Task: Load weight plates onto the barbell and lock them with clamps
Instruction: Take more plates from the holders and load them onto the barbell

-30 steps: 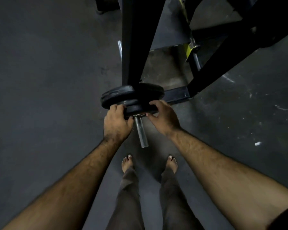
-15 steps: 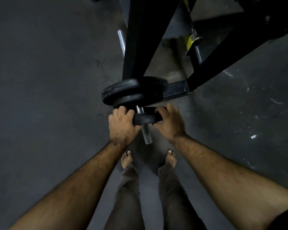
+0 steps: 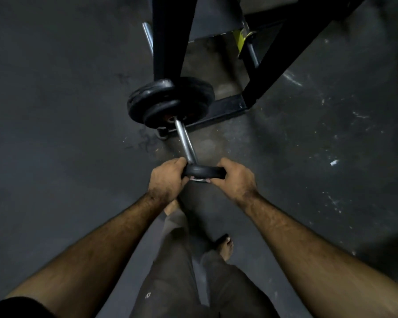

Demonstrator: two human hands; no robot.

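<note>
With the left hand (image 3: 167,180) and right hand (image 3: 236,179) curled around opposite rims of the small plate (image 3: 203,172) at the barbell sleeve (image 3: 185,141) tip, we judge loading underway; next, we slide it against the seated plates (image 3: 170,102).

Both hands (image 3: 203,177) on sm. plate (image 3: 203,171)
</note>
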